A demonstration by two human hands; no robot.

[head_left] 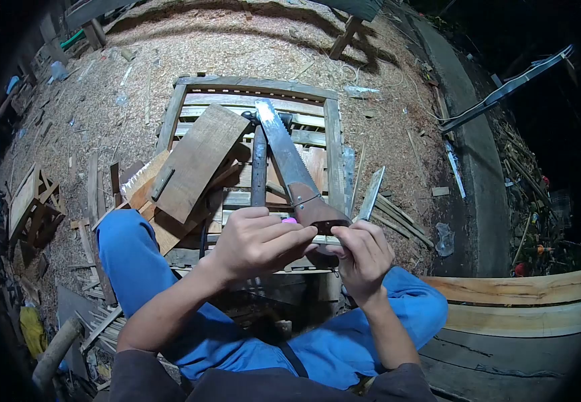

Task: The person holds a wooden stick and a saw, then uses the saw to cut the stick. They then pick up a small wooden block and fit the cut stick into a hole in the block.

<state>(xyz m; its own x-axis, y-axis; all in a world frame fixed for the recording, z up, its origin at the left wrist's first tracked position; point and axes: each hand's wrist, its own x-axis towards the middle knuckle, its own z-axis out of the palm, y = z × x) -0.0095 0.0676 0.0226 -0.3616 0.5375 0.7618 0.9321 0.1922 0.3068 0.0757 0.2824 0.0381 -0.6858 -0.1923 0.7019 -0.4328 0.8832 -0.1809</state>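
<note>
Shavings-strewn ground (190, 50) across upper frame. Just below centre, pinching thin pale strip (328, 239) between left grip (258, 242) and right grip (365, 256), near saw handle (316, 208). Seemingly fine fingertip work; calls next for steadiness.

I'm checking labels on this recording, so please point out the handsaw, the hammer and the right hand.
Handsaw (294, 167): head view, on the metal blade.
Hammer (259, 166): head view, on the dark handle.
Right hand (364, 256): head view, on its back.
</note>
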